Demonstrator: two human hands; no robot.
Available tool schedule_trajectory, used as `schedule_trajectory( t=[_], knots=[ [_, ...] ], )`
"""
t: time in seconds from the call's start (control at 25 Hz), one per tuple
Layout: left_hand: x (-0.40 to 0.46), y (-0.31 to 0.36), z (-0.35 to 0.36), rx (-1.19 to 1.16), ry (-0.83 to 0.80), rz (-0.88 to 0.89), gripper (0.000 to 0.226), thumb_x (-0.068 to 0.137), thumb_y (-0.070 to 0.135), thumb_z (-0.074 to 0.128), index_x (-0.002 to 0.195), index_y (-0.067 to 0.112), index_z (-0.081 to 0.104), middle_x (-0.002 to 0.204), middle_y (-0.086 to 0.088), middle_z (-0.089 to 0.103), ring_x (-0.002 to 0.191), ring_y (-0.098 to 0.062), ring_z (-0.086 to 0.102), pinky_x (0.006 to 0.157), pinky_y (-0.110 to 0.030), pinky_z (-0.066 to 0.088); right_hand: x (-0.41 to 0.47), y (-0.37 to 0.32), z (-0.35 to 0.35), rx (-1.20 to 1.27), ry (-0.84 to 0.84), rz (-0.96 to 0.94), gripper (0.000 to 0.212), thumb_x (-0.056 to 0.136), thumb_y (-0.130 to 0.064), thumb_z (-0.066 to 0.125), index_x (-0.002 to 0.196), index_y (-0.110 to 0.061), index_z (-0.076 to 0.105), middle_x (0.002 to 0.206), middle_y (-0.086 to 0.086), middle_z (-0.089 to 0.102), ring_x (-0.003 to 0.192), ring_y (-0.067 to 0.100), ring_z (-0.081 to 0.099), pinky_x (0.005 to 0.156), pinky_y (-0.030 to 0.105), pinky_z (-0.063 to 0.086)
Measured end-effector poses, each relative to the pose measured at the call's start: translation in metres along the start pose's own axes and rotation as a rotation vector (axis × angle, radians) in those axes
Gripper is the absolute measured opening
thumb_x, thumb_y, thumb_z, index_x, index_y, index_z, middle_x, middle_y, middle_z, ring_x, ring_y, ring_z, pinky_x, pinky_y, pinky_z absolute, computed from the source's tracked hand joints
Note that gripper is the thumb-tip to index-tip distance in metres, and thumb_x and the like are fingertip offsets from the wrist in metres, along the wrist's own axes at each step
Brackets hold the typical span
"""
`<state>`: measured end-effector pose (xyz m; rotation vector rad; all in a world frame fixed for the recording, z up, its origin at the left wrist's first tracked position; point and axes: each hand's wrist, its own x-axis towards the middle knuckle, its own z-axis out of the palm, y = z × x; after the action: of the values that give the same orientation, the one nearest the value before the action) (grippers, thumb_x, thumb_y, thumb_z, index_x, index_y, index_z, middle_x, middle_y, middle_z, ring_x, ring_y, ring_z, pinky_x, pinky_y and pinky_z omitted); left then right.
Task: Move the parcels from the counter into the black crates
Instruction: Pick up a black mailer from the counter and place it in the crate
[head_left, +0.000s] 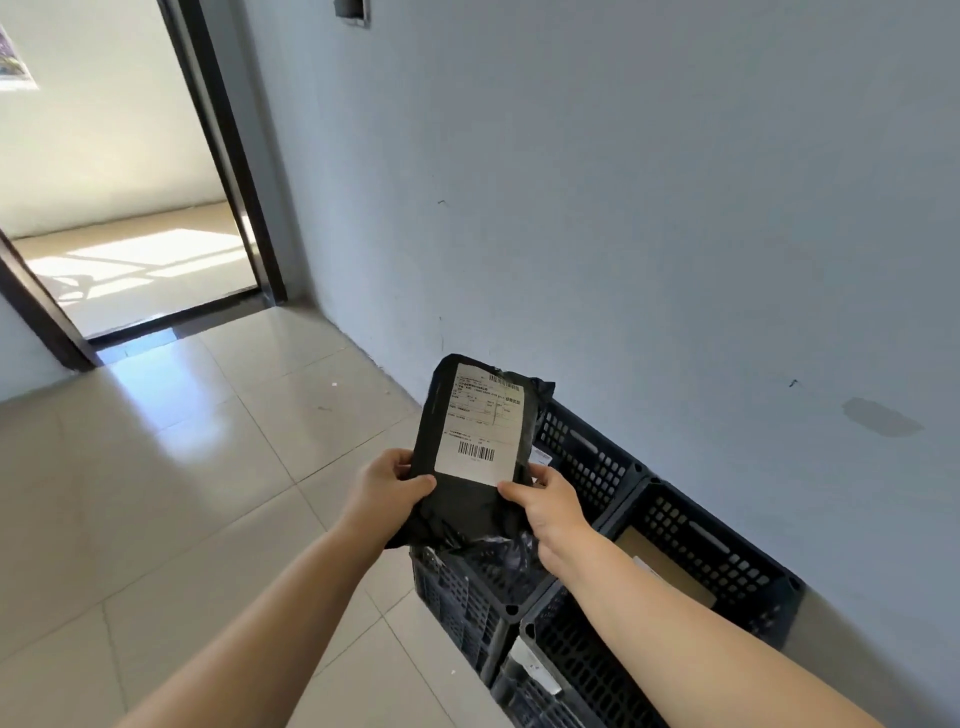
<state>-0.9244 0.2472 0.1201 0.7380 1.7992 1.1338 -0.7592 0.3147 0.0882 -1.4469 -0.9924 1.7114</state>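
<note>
I hold a black plastic parcel (475, 447) with a white shipping label in both hands, above the far black crate (587, 462). My left hand (387, 486) grips its lower left edge, thumb on top. My right hand (548, 506) grips its lower right corner by the label. The parcel hides most of that crate's inside; dark wrapped parcels show below it. A second black crate (727, 561) to the right holds a brown cardboard parcel (665, 566) with a white label. A third crate (524, 691) sits at the bottom edge. The counter is out of view.
The crates stand in a row on the tiled floor (182, 493) against a grey wall (623, 208). An open doorway (130, 234) with a dark frame leads into a sunlit room at the upper left. Open floor lies left of the crates.
</note>
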Motion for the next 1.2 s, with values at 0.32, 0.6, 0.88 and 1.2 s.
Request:
schedule_trajectory(
  t=[0.32,0.6,0.88,1.2],
  knots=[
    [0.139,0.010,-0.022,0.201,-0.297,-0.051,0.035,0.085,0.002,0.063,0.109,0.023,0.049,0.095,0.004,0.065,0.083,-0.014,0.065,0.069,-0.029,0.056,0.080,0.010,0.057,0.079,0.270,0.080,0.045,0.085,-0.003,0.068,0.126,-0.007,0.051,0.098,0.001,0.061,0.089,0.017,0.062,0.071,0.029,0.052],
    [0.210,-0.022,0.048,0.435,-0.510,-0.089,0.032,0.088,0.009,0.062,0.117,0.020,0.055,0.090,0.013,0.060,0.080,-0.006,0.061,0.065,-0.021,0.050,0.124,0.033,0.021,0.052,0.395,0.276,0.048,0.087,-0.005,0.066,0.131,-0.014,0.048,0.106,0.002,0.062,0.093,0.017,0.062,0.077,0.032,0.053],
    [0.275,-0.042,0.125,0.618,-0.677,-0.126,0.033,0.090,0.012,0.060,0.122,0.017,0.053,0.094,0.012,0.061,0.081,-0.003,0.059,0.065,-0.017,0.049,0.194,0.055,-0.026,0.024,0.456,0.434,0.057,0.085,-0.007,0.070,0.135,-0.016,0.045,0.115,0.005,0.059,0.098,0.022,0.062,0.088,0.038,0.053],
    [0.359,-0.099,0.185,0.766,-0.791,-0.252,0.068,0.091,0.015,0.061,0.148,0.015,0.025,0.141,-0.003,0.049,0.109,-0.012,0.058,0.086,-0.026,0.052,0.277,0.089,-0.048,-0.190,0.669,0.437,0.060,0.086,-0.014,0.067,0.140,-0.022,0.041,0.126,-0.003,0.055,0.095,0.011,0.051,0.080,0.025,0.043]
  ],
)
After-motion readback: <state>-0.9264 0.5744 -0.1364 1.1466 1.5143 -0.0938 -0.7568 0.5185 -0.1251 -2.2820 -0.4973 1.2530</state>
